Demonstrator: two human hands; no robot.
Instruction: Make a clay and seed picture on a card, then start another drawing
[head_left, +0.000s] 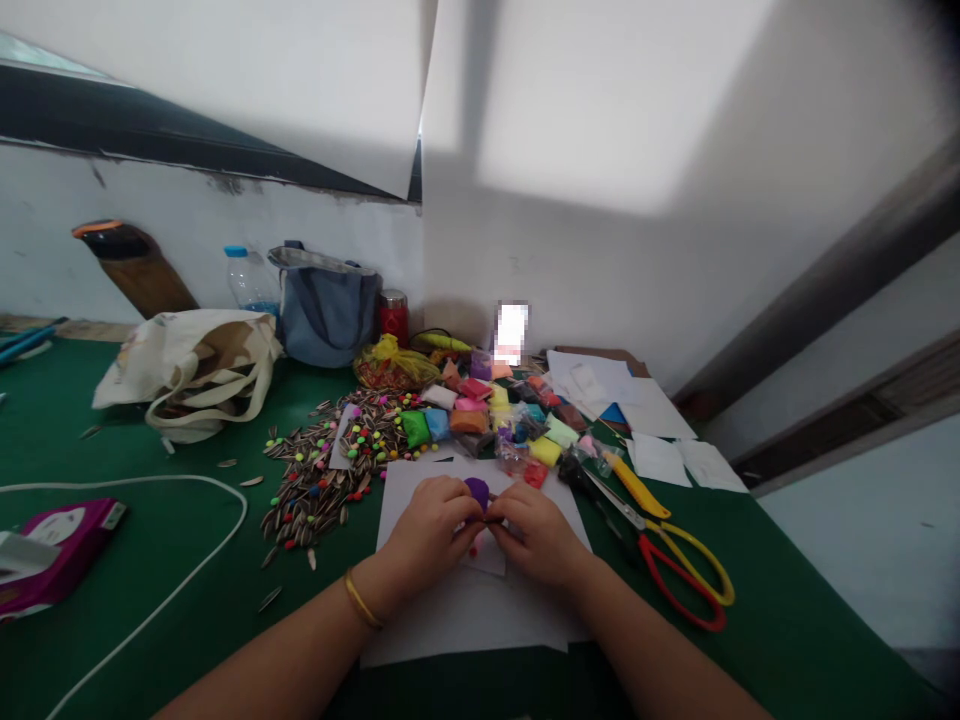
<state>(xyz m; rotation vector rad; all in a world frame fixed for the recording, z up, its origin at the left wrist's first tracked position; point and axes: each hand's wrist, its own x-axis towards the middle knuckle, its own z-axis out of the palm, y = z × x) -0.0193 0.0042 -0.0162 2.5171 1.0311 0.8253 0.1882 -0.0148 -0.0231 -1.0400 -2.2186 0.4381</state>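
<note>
"How many hands are there?"
"Two. The left hand (436, 517) curls its fingers round one purple lump (475, 489); the right hand (536, 530) is pinched narrow at the lump's right edge, but I can't tell what it grips."
"Where's the lump?"
"Between the hands, over one small pale card (491, 561) and white paper (420, 630)."
"And beside them?"
"On the right, one pair of scissors (645, 541) and one yellow cutter (637, 486). On the left, striped seeds (322, 515) and little coloured balls (361, 439), too many to count."
"Bags behind?"
"Two cloth ones: one cream bag (142, 362), one blue bag (328, 318), with one red flask (393, 321) just beside the blue."
</note>
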